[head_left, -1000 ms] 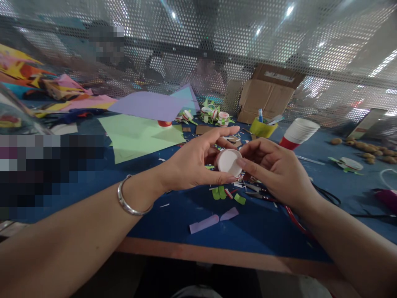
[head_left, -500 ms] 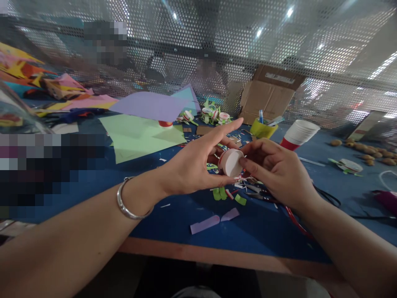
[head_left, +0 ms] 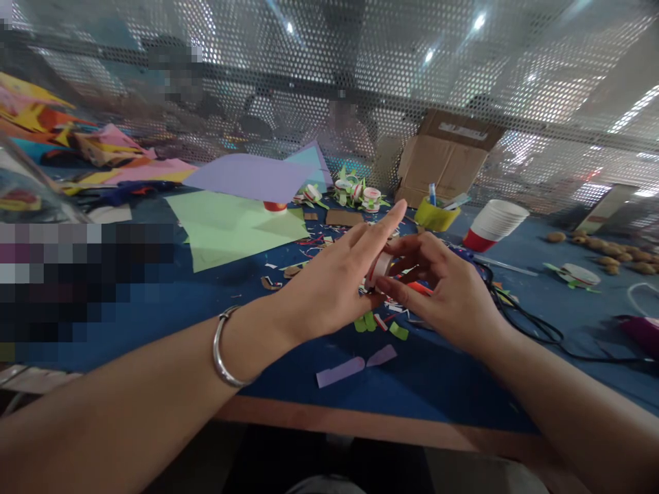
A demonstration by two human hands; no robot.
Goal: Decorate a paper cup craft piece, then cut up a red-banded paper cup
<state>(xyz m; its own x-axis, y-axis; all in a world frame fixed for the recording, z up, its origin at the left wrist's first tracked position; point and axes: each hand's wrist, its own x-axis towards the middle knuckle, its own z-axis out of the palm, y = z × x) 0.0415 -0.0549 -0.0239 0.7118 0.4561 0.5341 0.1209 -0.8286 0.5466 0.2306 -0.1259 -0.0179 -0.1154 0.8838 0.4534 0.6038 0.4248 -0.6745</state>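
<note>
Between both hands is a short round piece of a paper cup (head_left: 379, 269), white with a red band, partly hidden by the fingers. My left hand (head_left: 327, 285), with a silver bangle at the wrist, is closed around its left side, the index finger stretched up and away. From the right, my right hand (head_left: 445, 288) grips the rim with the thumb in front and fingers behind. Under the hands lie green paper scraps (head_left: 366, 322) and many small red and white snippets. Two purple paper strips (head_left: 340, 372) rest nearer the table's front edge.
Light green paper (head_left: 231, 230) and a purple sheet (head_left: 252, 175) lie left of centre. Behind stand several green-trimmed cup pieces (head_left: 355, 192), a yellow pen holder (head_left: 436, 215) and a cardboard box (head_left: 447, 158). Stacked paper cups (head_left: 497, 223) lean at right, near a black cable (head_left: 530, 329).
The cup piece has turned so its white flat face no longer shows toward me. My left hand has tilted and shifted slightly right; my right hand has moved a little left.
</note>
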